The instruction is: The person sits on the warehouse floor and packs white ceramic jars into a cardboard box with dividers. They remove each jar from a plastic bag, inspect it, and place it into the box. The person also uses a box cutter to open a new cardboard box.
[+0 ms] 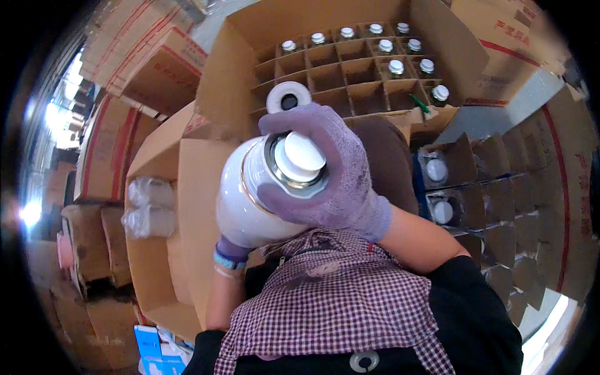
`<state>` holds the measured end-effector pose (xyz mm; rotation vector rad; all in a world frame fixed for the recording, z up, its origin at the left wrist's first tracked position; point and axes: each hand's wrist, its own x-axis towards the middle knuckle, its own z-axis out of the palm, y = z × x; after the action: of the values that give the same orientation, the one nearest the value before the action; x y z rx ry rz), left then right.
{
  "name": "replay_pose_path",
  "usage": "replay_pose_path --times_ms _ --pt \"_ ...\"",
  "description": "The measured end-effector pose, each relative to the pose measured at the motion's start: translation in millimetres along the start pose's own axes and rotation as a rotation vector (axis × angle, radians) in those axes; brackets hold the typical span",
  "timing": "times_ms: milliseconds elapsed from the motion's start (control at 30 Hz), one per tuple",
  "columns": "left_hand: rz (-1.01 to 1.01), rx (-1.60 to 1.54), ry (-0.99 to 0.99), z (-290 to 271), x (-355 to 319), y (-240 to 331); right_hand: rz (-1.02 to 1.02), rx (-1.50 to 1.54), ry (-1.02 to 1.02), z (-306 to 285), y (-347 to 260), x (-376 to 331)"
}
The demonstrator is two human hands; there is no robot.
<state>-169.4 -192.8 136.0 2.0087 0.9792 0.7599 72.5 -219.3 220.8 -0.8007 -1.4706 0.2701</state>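
Observation:
A white vacuum flask (240, 200) with a gold line at its shoulder tilts in front of me. A white stopper (301, 156) sits in its metal-rimmed neck. My right hand (340, 169), in a purple-grey knit glove, curls its fingers and thumb around the neck and stopper. The flask's body hides nearly all of my left hand (233, 250); only its purple glove cuff shows against the flask's lower side, so its fingers cannot be seen. Just beyond my right hand is a round white piece (289, 95) with a dark centre.
Ahead stands an open carton (240, 47) with dividers, several white-capped bottles (385, 45) and a green strip (420, 104). At left, an open carton (181, 256) holds plastic-wrapped pieces (150, 215). Another divided carton (512, 206) with wrapped white items is at right. Stacked cartons (159, 69) surround me.

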Motion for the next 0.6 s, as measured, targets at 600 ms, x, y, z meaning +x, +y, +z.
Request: replay_pose_path --times_ms 600 --pt "-0.525 -1.417 0.456 -6 -33 -97 0.38 -0.715 -0.539 46 338 61"
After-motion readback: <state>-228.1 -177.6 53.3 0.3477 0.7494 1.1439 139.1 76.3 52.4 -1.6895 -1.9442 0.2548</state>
